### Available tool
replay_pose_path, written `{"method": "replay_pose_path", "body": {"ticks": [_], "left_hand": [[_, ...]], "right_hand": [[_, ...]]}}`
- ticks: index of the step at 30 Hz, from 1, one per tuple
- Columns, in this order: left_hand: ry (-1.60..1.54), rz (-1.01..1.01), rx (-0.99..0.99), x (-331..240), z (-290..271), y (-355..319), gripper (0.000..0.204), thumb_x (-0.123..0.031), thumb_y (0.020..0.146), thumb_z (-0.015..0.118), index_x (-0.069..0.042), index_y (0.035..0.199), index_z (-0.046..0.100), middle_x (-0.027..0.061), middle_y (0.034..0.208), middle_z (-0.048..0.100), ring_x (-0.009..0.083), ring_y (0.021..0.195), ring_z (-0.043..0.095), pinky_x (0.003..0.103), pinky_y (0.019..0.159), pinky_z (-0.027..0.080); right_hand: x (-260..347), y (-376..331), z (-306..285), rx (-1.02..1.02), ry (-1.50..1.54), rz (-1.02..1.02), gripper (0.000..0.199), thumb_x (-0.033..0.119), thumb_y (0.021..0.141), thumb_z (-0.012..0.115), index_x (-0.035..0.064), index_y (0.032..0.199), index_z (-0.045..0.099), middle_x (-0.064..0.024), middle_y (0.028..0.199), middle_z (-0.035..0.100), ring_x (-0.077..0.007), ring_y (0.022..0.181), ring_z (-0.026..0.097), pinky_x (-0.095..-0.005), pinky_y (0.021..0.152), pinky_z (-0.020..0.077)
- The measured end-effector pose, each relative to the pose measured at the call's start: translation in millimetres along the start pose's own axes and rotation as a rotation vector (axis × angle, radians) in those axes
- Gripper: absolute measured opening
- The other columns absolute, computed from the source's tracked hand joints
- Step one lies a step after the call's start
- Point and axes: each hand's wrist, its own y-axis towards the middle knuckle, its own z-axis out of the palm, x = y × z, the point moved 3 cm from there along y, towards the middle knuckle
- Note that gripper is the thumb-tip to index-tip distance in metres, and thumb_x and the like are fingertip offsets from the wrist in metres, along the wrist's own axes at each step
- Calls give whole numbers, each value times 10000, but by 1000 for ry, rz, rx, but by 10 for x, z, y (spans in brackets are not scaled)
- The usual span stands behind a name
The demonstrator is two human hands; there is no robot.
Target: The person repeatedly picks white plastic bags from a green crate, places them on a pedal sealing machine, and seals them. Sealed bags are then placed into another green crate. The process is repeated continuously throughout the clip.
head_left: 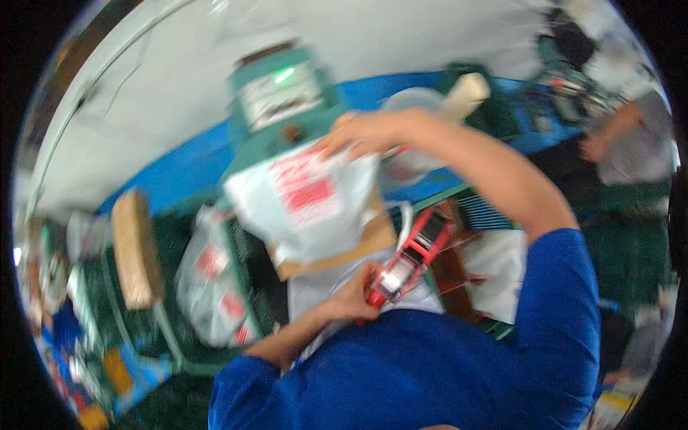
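Overhead, right hand [362, 135] outstretched gripping white bag [304, 201], left hand [352, 294] curled around red tool [412, 258]

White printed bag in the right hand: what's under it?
A brown cardboard sheet lies under the white printed bag, showing along its lower and right edges. The right hand grips the bag's top. What lies beneath the cardboard is covered.

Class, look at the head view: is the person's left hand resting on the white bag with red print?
No: the left hand grips a red handheld tool near the body, while the right hand touches the white bag.
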Motion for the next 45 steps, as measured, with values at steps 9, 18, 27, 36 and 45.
{"method": "replay_pose_path", "body": {"ticks": [9, 18, 27, 36, 45], "left_hand": [[899, 169, -433, -363, -330, -879, 389, -361, 759, 651, -34, 944, 546, 185, 750, 590, 372, 704, 609, 429, 632, 487], [1003, -225, -590, -796, -847, -999, 366, -201, 684, 659, -11, 966, 525, 232, 840, 620, 413, 815, 605, 469, 711, 487], [83, -10, -29, -155, -320, 596, 779, -128, 665, 694, -11, 1348, 337, 59, 973, 519, 141, 873, 518, 270, 771, 442], [45, 333, -193, -666, -235, 2874, 468, -191, 763, 670, 26, 1138, 494, 150, 1062, 580, 245, 945, 563, 344, 827, 451], [142, 260, -289, -181, -598, 3350, 302, -177, 812, 632, 25, 1029, 577, 133, 992, 628, 224, 915, 591, 338, 815, 458]], "right_hand": [[205, -108, 9, -119, 76, 210, 508, -30, 739, 596, 178, 1202, 599, 66, 1383, 443, -252, 1132, 400, -354, 1053, 306], [113, -134, 84, -216, 100, 197, 466, 8, 726, 601, 167, 1162, 626, 53, 1357, 475, -280, 1103, 443, -364, 1035, 320], [57, -126, 43, -127, 67, 89, 423, 86, 770, 621, 136, 1190, 609, 27, 1368, 465, -276, 1134, 419, -368, 1036, 309], [-291, 59, 299, -342, -35, -196, 443, 247, 730, 674, 139, 1157, 620, -62, 1120, 638, -254, 946, 613, -364, 818, 460], [-382, 128, 386, -322, 171, -93, 294, 293, 807, 634, 223, 1089, 673, 106, 1269, 549, -77, 1074, 513, -258, 896, 317]]}}
